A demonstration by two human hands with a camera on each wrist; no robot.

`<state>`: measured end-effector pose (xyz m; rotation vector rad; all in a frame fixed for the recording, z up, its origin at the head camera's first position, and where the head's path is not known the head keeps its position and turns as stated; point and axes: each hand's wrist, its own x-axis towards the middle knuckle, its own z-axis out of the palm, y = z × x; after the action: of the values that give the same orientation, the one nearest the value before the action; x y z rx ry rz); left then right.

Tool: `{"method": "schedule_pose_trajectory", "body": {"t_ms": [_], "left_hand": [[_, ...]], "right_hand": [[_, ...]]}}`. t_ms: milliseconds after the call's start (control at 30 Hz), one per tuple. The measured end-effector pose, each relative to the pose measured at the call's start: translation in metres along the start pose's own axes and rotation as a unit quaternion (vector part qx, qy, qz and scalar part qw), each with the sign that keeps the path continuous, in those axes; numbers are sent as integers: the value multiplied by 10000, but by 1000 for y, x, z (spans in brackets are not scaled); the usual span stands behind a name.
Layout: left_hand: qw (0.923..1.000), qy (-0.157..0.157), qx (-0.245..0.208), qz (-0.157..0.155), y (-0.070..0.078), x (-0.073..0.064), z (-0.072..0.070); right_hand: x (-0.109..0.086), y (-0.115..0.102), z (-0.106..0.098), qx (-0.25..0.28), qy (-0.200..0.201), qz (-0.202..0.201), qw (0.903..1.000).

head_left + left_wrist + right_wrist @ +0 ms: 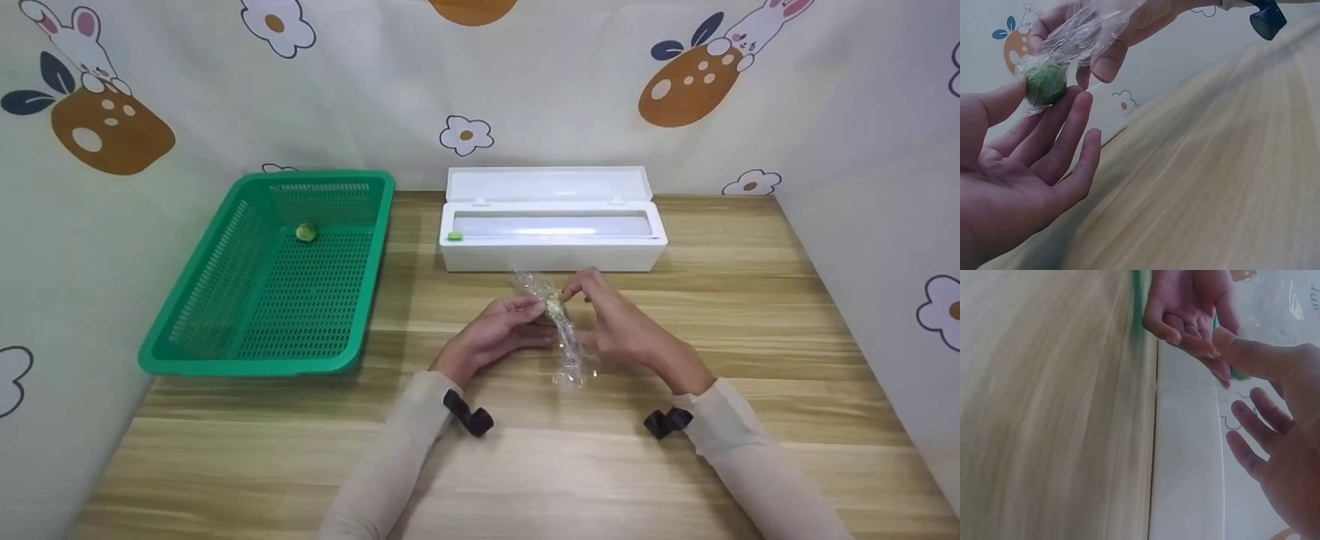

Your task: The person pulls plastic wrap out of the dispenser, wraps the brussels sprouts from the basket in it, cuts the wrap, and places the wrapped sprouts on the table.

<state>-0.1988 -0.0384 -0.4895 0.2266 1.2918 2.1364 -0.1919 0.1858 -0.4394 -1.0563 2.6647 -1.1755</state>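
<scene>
A small round green Brussels sprout [1045, 84], wrapped in clear cling film [1086, 34], sits between the thumb and fingers of my left hand [502, 330]. Loose film [571, 352] trails from both sides of the sprout in the head view. My right hand [626, 326] is at the other side, its index finger bent close to the sprout. In the right wrist view the right thumb [1247, 357] reaches toward the left fingers, and the other right fingers [1252, 424] are spread apart. Part of the sprout is hidden behind the right thumb there.
At the left stands a green plastic basket [361, 300] with one more sprout [306, 232] inside. Behind my hands is a white cling film dispenser [555, 257], its lid [547, 184] raised and a green slider [455, 236] at its left end. A patterned curtain [555, 90] backs the wooden table [525, 480].
</scene>
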Motion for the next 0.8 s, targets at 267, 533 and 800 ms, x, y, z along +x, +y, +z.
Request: {"method": "schedule_pose_trajectory", "body": {"t_ms": [267, 533, 800], "left_hand": [[9994, 228, 226, -88, 2, 6, 2], [9975, 652, 158, 219, 1, 8, 5], [9955, 656, 641, 251, 2, 8, 4]], "right_hand": [[3, 3, 4, 47, 653, -535, 9964], [6, 14, 7, 42, 1270, -1138, 9853], [6, 13, 4, 311, 1365, -797, 9869]]}}
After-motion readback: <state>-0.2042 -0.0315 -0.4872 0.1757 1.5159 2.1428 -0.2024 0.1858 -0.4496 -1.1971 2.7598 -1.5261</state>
